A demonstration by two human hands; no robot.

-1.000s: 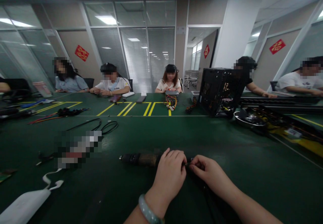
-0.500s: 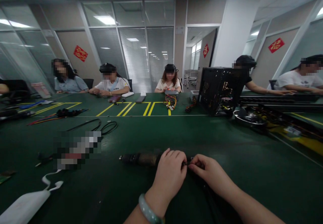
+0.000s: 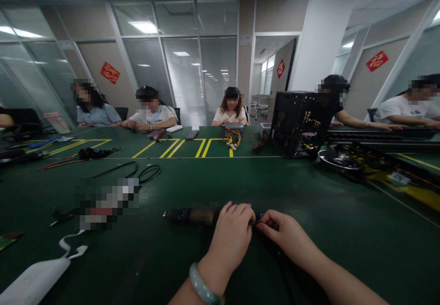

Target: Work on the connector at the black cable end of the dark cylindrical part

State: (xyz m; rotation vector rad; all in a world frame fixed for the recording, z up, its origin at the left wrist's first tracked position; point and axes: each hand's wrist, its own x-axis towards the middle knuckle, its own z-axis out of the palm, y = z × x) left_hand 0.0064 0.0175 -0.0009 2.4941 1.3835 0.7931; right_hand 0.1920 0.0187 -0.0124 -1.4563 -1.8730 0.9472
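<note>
Dark cylindrical tool (image 3: 201, 216): lies on tabletop (image 3: 165, 268), lower centre of frame, tip leftward. Left hand (image 3: 232, 231): wraps its right portion, apparently bracing it. Right hand (image 3: 283, 234): pinches small dark piece (image 3: 255, 223), probably for fine control.

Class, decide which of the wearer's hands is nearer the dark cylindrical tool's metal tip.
Left. The left hand lies over the dark cylindrical tool, right of its metal tip; the right hand is farther right, past the left hand.
</note>
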